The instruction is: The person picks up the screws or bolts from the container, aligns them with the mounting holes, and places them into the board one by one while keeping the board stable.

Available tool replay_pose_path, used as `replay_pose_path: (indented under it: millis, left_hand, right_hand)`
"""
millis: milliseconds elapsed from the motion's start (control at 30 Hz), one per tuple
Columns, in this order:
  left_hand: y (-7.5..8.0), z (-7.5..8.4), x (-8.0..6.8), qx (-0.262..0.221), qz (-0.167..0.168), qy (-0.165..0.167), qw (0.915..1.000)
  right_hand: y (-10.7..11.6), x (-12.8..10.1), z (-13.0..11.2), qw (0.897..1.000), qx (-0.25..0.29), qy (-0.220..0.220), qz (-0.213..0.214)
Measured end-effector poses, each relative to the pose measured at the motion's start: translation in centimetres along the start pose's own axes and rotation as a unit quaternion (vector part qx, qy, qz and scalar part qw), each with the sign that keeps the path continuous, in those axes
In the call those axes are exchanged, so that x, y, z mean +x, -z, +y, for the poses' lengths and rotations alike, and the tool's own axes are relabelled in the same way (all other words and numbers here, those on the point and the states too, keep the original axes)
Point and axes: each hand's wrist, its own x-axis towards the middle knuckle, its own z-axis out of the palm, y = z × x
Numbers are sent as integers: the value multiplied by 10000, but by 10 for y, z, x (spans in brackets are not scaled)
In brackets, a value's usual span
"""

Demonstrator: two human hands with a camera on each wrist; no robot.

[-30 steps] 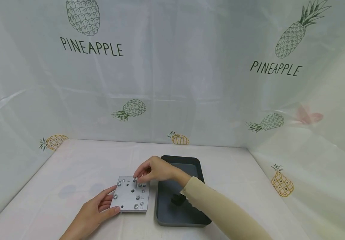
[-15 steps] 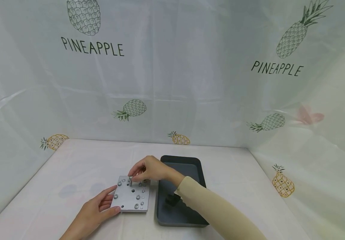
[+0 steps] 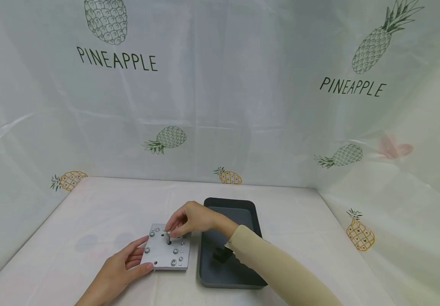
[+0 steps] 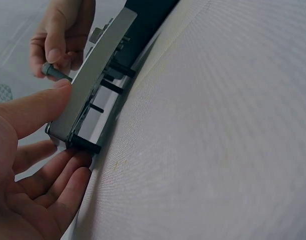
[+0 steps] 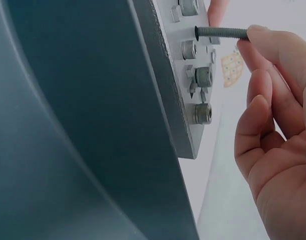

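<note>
A square silver metal plate [image 3: 160,258] carries several socket head screws and smaller fasteners on its top face. My left hand [image 3: 118,270] holds its near left corner, thumb on the upper edge and fingers curled under. Threaded screw shanks [image 4: 112,86] stick out from the plate's underside. Thumb and fingertips of my right hand [image 3: 194,217] pinch a socket head screw [image 5: 223,33] by its head end. The screw stands upright over the plate, its threaded tip right at a hole near the middle. The right hand's other fingers are loosely curled.
A dark grey rectangular tray [image 3: 213,278] lies just right of the plate, under the right forearm. A small black object [image 3: 223,255] shows by the right wrist, over the tray. A white cloth [image 3: 128,204] covers the table, and a pineapple-print curtain [image 3: 243,106] hangs behind.
My right hand has shifted left with the screw, then slightly back toward me, bringing its tip from the plate's far side to the middle hole. The left hand and plate have stayed put.
</note>
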Motion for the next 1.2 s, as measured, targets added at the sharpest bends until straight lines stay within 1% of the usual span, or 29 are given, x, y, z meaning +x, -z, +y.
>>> replay_pose_path:
  millis: [167,367,500,633,867,967,1033,1100,1200]
  left_hand:
    - [0,0,-2,-60,31,-62,10000]
    - [0,0,-2,-61,7,-31,10000]
    - [0,-1,-1,-8,-16,-18,10000]
    - [0,-1,-1,-62,-6,-5,10000]
    - [-1,1,1,-23,-8,24,10000]
    - [-2,2,1,-5,-17,29,10000]
    - [-2,2,1,23,-24,16,10000]
    - [-1,1,0,47,-26,6,10000]
    - [0,-1,-1,98,-19,-46,9999]
  right_hand:
    - [0,-1,1,10000,-68,4,-50]
    - [-6,2,4,9987,-454,120,-179]
    - [-11,5,4,9965,-804,111,-216]
    - [-13,6,3,9937,-1093,68,-217]
    - [-11,3,3,9917,-1270,87,-199]
    - [-5,-5,0,9912,-1308,127,-132]
    - [2,-15,-4,9914,-1302,159,-23]
    - [11,-28,-9,9911,-1306,218,132]
    - [26,-57,-17,9897,-1331,227,474]
